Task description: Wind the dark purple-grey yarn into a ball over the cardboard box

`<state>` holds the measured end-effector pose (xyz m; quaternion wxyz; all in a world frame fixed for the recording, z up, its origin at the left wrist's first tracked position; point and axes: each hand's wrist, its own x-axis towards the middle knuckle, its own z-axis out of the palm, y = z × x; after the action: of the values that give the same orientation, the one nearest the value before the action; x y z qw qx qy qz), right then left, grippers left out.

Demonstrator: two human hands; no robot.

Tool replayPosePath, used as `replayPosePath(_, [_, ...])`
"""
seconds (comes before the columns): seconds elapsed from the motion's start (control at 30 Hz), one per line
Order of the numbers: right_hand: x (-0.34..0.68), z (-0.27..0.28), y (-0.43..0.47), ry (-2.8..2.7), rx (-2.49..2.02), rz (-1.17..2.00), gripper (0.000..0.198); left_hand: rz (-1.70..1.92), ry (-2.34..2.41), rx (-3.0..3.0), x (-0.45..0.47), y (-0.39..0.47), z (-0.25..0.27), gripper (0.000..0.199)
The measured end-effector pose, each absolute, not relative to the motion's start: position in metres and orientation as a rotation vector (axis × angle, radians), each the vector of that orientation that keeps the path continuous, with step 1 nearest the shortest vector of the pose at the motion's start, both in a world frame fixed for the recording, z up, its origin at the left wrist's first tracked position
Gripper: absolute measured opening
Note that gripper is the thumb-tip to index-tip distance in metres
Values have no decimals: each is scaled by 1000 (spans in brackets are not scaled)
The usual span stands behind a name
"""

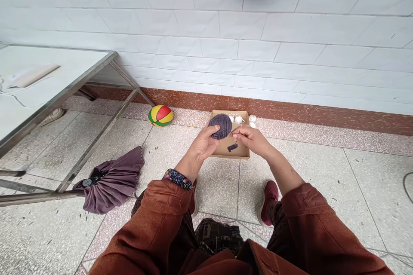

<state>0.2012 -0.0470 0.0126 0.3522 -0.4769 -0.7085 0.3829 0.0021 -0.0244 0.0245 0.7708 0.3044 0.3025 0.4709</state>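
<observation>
A round ball of dark purple-grey yarn [220,126] rests in my left hand [206,142], whose fingers and thumb are closed around it. Just to its right, my right hand [250,137] pinches a strand of the same yarn between thumb and fingertips. Beneath both hands an open cardboard box [222,151] stands on the floor. Inside it lies a small dark wound bundle of yarn [232,148], below my right hand. White balls [238,119] sit at the box's far side, partly hidden by the yarn ball and my hand.
A striped red, yellow and green ball [160,115] lies by the wall. At left stands a metal-framed table [64,90], with a bunched purple cloth [112,180] by its leg. More white balls [252,119] lie just right of the box. The tiled wall [206,30] rises behind.
</observation>
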Motion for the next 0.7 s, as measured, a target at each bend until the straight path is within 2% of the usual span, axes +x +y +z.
replayPosePath(0.1, [200, 13, -48, -1841, -1215, 1043, 19, 1052, 753, 710, 4, -22, 25, 40])
replayPosePath(0.3, [199, 10, -48, -1870, -1177, 1100, 22, 1098, 999, 1105, 4, -18, 20, 53])
replayPosePath(0.53, [200, 12, -49, -1977, -1153, 886, 15, 884, 1309, 1612, -7, -17, 17, 63])
replayPosePath(0.7, [203, 13, -47, -2021, -1182, 717, 16, 725, 1000, 1492, -13, -17, 10, 45])
